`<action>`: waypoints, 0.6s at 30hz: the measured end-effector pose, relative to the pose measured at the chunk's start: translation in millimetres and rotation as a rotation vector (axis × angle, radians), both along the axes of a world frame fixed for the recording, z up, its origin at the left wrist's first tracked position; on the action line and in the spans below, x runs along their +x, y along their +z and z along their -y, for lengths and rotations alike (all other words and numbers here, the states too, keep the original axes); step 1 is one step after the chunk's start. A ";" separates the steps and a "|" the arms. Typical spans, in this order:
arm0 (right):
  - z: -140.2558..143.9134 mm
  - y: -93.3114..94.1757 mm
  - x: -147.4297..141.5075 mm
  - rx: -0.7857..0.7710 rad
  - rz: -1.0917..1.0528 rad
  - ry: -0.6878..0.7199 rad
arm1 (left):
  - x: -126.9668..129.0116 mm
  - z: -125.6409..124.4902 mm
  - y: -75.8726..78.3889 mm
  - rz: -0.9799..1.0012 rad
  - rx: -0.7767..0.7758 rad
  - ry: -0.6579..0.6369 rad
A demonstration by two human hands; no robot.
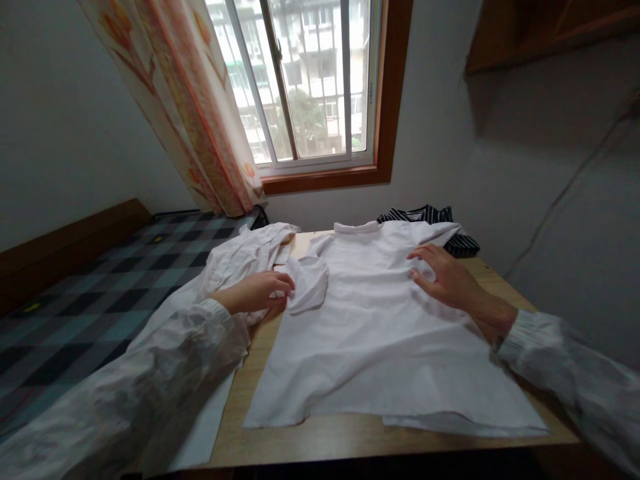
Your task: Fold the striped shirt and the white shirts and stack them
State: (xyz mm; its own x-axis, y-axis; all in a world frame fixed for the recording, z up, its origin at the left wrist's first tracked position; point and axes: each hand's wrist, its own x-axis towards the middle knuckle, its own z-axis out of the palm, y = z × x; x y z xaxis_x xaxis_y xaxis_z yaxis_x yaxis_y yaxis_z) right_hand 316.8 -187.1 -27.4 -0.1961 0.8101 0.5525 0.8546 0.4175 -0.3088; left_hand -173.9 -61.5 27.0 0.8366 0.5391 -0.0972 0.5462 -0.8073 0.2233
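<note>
A white short-sleeved shirt (pixel 360 347) lies spread on the wooden table, its collar (pixel 356 227) at the far side and its hem towards me. The left sleeve (pixel 307 283) is bent inward over the body. Beside that sleeve, my left hand (pixel 260 291) has its fingers loosely curved, with a small gap between thumb and fingertips; the fingertips reach the sleeve's edge. My right hand (pixel 445 277) hovers over the shirt's right side near the other sleeve (pixel 440 232). Its thumb and fingers are apart, with nothing between them.
More crumpled white clothing (pixel 240 257) lies at the table's left side. A black-and-white striped garment (pixel 463 243) sits at the far right. The wooden table (pixel 300 448) stands against the wall, beside a bed with a checked cover (pixel 115 287). A curtain (pixel 200 133) hangs by the window.
</note>
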 end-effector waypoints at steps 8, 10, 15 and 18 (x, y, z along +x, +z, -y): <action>-15.2 -13.8 -76.1 -0.464 -0.268 0.289 | 70.4 53.6 -7.3 0.330 -0.137 0.149; -21.2 -18.2 -94.6 -0.559 -0.366 0.271 | 90.8 71.2 -12.5 0.348 -0.427 0.070; -32.9 -25.1 -125.0 -0.597 -0.457 0.132 | 94.0 61.9 -20.8 0.298 -0.517 -0.023; -30.5 -29.2 -139.3 -0.587 -0.391 0.092 | 68.9 17.0 -29.6 0.445 -0.147 0.150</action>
State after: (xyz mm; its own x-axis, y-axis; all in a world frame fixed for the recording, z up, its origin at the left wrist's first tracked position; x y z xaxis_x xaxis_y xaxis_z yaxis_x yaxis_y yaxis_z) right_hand 177.5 -156.6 -56.7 -0.1548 0.9852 0.0742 0.6043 0.1538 -0.7817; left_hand -105.0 -78.5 -2.5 0.7280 0.6646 0.1684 0.4799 -0.6694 0.5671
